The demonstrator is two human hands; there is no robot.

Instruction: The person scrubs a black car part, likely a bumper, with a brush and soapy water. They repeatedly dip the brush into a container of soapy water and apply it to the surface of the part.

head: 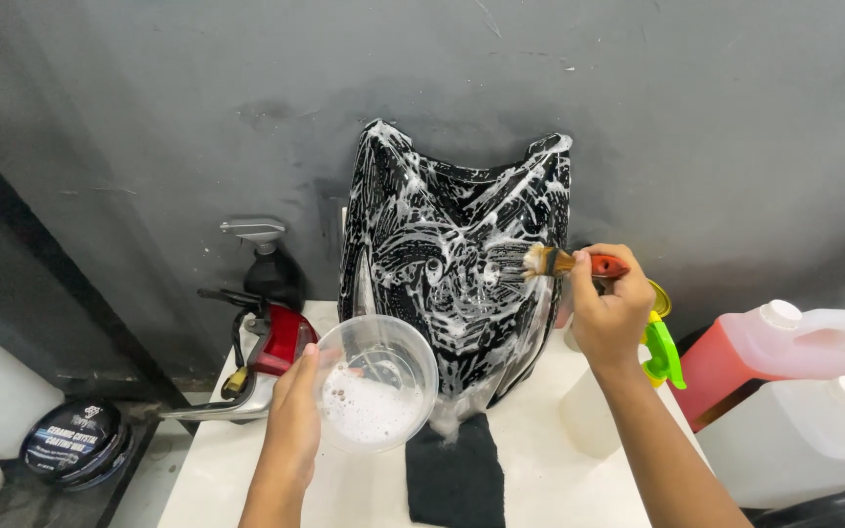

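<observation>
Meanwhile right hand (610, 315) grips bristly brush (567, 262) against foamy glossy panel (457, 274); left hand (293, 416) clasps clear bowl (377, 381).

Detailing workshop: soapy motorcycle fairing (457, 269), chemical jugs (784, 342), spray bottle (268, 259).

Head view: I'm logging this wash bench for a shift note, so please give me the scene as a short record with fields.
Left hand: holds a clear round plastic bowl with white foam inside.
Right hand: grips a red-handled bristle brush, bristles on the panel.
Panel: glossy black moulded plastic fairing, upright against the grey wall, streaked with suds.
Under panel: black cloth on the white table.
Left of bowl: red tail-light unit, black spray bottle.
Right: red liquid jug, white jug.
</observation>
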